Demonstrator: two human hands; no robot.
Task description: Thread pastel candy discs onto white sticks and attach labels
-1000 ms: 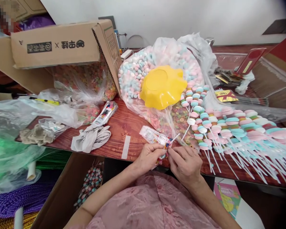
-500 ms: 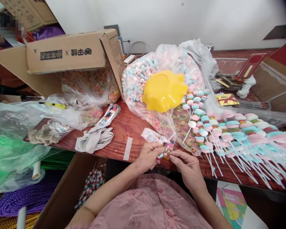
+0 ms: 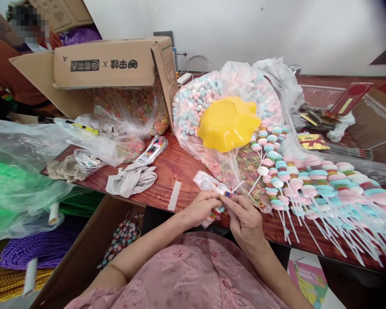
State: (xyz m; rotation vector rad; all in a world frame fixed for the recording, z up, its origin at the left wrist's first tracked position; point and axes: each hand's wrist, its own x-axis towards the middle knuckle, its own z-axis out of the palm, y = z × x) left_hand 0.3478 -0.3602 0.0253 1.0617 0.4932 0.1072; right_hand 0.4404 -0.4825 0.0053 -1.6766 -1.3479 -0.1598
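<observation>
My left hand [image 3: 201, 207] and my right hand [image 3: 244, 219] meet at the front edge of the wooden table [image 3: 167, 171]. Both pinch a candy skewer [image 3: 227, 195] with small coloured rings on a white stick, the fingertips almost touching. A clear printed wrapper [image 3: 209, 182] lies on the table just beyond my left hand. To the right lies a big heap of finished skewers [image 3: 318, 180] in pink, blue and white, sticks pointing towards me.
A yellow bowl [image 3: 228, 122] rests upside down on a large plastic bag of pastel candies [image 3: 193, 103]. A cardboard box [image 3: 112, 64] with ring candies lies on its side at the left. Grey cloth [image 3: 131, 180], plastic bags [image 3: 19, 171] and another person [image 3: 16, 47] are at the far left.
The camera has shifted, so the scene sits further right and lower. My hands stay together on the skewer; the right fingers have moved closer to the left fingertips.
</observation>
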